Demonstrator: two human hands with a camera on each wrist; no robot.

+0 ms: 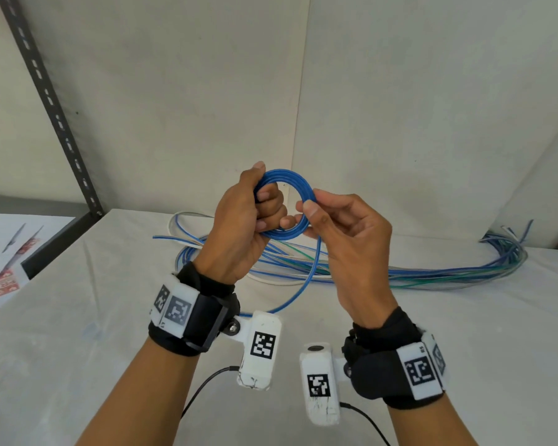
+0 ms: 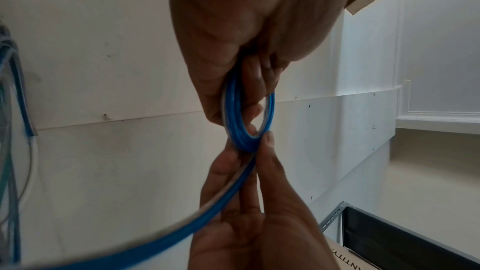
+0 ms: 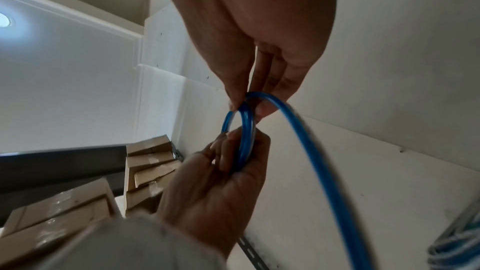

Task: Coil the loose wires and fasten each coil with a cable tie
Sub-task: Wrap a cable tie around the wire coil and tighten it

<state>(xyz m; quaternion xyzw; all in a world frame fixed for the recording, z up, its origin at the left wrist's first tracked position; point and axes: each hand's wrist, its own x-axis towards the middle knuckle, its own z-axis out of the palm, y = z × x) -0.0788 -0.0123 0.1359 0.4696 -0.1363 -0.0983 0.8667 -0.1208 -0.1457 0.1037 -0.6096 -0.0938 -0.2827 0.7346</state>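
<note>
Fingers (image 1: 266, 201) of my left hand (image 1: 239, 233) curl tight around the blue wire coil (image 1: 285, 204), held above the surface (image 1: 78, 317). My right hand (image 1: 345, 239) pinches the coil's far side. I should feed the trailing tail (image 1: 303, 284) evenly, keeping loops stacked, away from the loose wires (image 1: 432, 275).

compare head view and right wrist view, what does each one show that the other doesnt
Only the head view shows the table, the pile of loose wires lying on it, the printed sheets at the left, and both wrist cameras.

Only the right wrist view shows the stacked cardboard boxes and the ceiling light.

Both show the left hand gripping the blue wire coil, the right hand pinching its far side, and the uncoiled tail hanging down. No cable tie appears in either.
</note>
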